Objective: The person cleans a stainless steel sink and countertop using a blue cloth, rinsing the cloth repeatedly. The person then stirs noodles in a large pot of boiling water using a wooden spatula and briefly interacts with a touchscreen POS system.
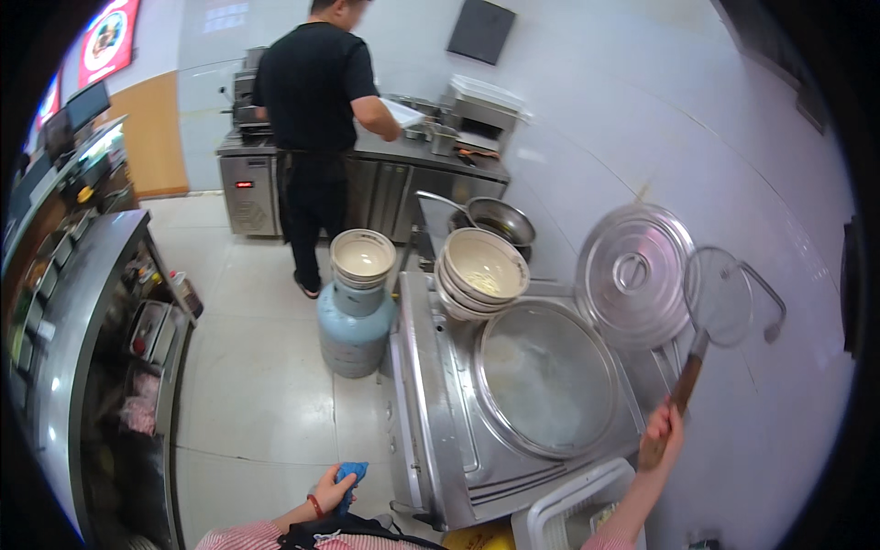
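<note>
My right hand [663, 436] grips the wooden handle of a wire mesh skimmer [719, 297], its round head raised near the wall. In my left hand [333, 489] a crumpled blue cloth [353, 474] is held low, in front of my body. Between the hands stands a stainless steel cooker with a large round pot [550, 378] of steaming, cloudy liquid. A big metal lid [636, 275] leans upright behind the pot. Stacked bowls [485, 265] rest at the cooker's far left corner; the top one holds some pale bits.
A blue gas cylinder [356, 330] with bowls [363, 256] on top stands left of the cooker [440, 412]. A person in black [313, 96] works at the far steel counter [450, 159]. A frying pan [500, 216] sits behind the bowls. White baskets [533, 529] are near my right arm; a steel shelf unit [103, 275] lines the left.
</note>
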Demonstrator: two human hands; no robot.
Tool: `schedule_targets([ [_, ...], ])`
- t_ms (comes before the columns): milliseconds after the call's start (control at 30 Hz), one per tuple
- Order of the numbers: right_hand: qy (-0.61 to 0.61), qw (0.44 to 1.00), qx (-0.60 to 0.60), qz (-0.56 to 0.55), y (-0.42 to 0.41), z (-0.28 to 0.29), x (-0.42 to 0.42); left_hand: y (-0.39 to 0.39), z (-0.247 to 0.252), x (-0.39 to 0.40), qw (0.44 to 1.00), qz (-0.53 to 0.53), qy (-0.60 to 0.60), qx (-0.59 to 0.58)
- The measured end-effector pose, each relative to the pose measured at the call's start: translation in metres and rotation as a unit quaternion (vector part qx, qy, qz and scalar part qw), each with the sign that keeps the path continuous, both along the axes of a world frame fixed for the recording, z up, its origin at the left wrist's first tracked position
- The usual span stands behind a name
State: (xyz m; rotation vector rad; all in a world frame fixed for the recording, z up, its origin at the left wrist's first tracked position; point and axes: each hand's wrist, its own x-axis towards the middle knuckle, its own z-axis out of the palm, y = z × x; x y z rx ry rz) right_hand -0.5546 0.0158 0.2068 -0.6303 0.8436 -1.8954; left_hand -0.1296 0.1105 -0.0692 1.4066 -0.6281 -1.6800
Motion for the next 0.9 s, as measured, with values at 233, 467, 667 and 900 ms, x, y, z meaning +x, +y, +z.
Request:
schedule_targets([
  [233,0.001,0.998,0.057,-0.001,0.073,-0.003,0.034,-0.004,-0.005,0.014,0.999,-0.033,-0.013,0.006],
  [467,0.055,0.988,0.143,-0.031,0.075,-0.018,0.009,-0.035,0.007,0.032,0.999,-0.016,-0.023,-0.016],
  [667,0.063,0.984,0.155,-0.055,0.029,-0.050,0.003,-0.039,-0.004,0.056,0.999,0.006,-0.006,-0.039],
  [900,0.065,0.983,0.169,-0.042,0.038,-0.076,0.059,-0.036,-0.008,0.064,1.000,-0.019,-0.002,-0.015],
])
